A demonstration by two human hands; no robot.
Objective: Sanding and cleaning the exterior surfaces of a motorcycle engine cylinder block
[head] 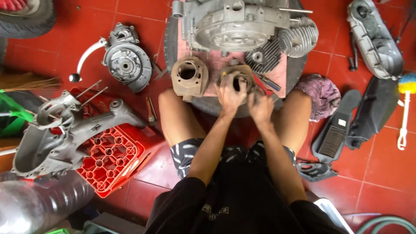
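Observation:
My left hand (230, 96) grips the near rim of a brown engine cylinder (237, 74) that rests on a tyre (203, 103) between my knees. Just to its right, my right hand (261, 108) is closed against the same cylinder's side; whatever it holds is hidden by the fingers. A second brown cylinder (189, 77) stands to the left on the tyre. Behind both lies a grey engine crankcase (234, 26) with a finned cylinder head (299, 39).
A grey crankcase half (65, 130) lies on a red plastic crate (113, 158) at left. A brake hub with lever (125, 63) sits on the red tile floor. At right are a purple rag (323, 95), black covers (346, 125), a grey engine cover (375, 39) and a brush (405, 108).

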